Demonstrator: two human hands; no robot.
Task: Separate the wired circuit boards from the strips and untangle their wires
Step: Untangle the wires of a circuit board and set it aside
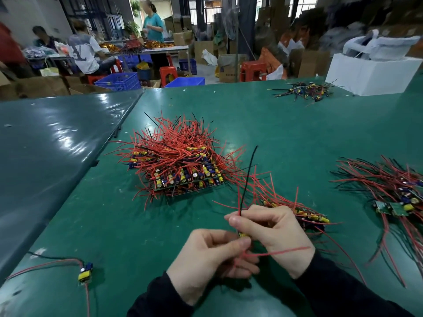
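Both hands meet low in the middle of the head view, over the green table (286,133). My left hand (210,255) and my right hand (272,229) pinch one small wired circuit board (243,235), mostly hidden between the fingers. Its black wire (248,175) sticks up and a red wire (279,252) trails right. A strip of wired boards (304,213) lies just behind my right hand. A big stack of board strips (180,165) with red wires sits at centre.
One separated board (85,272) with its wires lies at the near left. A heap of separated boards (398,197) is at the right, a small pile (304,90) at the far right beside a white box (370,72). People work at tables in the background.
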